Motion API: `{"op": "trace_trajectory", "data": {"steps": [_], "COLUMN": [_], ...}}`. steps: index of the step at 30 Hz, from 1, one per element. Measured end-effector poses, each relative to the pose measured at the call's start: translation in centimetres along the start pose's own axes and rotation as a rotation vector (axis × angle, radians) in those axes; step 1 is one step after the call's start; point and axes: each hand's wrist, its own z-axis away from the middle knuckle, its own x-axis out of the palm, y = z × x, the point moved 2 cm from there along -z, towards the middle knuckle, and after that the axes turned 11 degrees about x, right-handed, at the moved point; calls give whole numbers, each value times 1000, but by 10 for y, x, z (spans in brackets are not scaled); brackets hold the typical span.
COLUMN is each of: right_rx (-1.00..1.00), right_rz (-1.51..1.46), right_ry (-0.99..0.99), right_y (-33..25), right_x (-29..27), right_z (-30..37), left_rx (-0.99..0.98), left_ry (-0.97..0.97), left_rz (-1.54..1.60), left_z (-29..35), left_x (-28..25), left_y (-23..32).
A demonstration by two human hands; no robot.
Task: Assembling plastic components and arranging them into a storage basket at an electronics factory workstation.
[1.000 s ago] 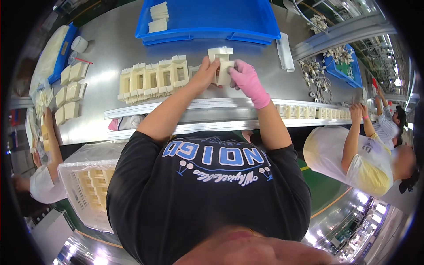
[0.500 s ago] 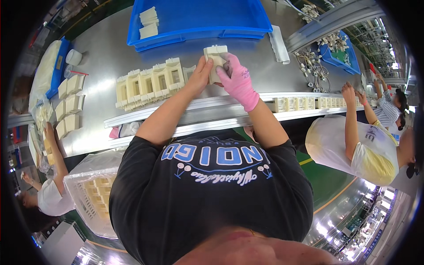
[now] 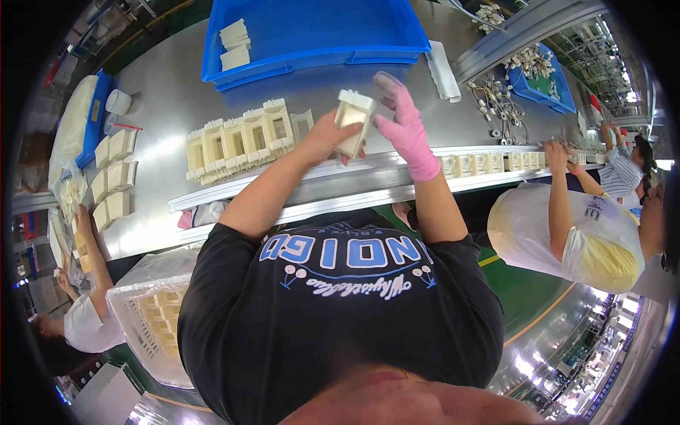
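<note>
My bare left hand [image 3: 330, 139] grips a cream plastic housing [image 3: 353, 122], a narrow rectangular box with a white end piece, tilted above the metal rail. Just to its right, my right hand [image 3: 405, 127] in a pink glove with greyish fingertips is apart from the housing, fingers spread with nothing in them. Left of my left hand, a row of similar cream housings [image 3: 239, 142] stands side by side on the metal bench. A paler curved cream piece [image 3: 302, 123] lies at the row's right end.
A blue bin [image 3: 319, 58] holding a few cream panels [image 3: 235, 44] stands ahead. Stacked cream panels [image 3: 113, 176] lie at left beside a white cup [image 3: 118, 102]. Housings line the rail [image 3: 489, 164] at right, near wired parts [image 3: 499, 106]. Co-workers sit on both sides; a plastic-lined crate [image 3: 152, 319] is lower left.
My right hand has let go of the housing and opened, moving away up and to the right. My left hand keeps the housing, now lower and tilted.
</note>
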Motion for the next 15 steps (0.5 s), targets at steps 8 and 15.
{"op": "trace_trajectory", "data": {"steps": [8, 15], "right_rx": [412, 241], "right_rz": [-6, 1152], "right_ry": [-573, -103], "right_y": [-23, 18], "right_x": [-22, -51], "right_z": [28, 72], "left_rx": [-177, 46], "left_ry": [-445, -59], "left_rz": [-217, -688], "left_z": [11, -2], "left_x": [2, -90], "left_y": [12, 55]}}
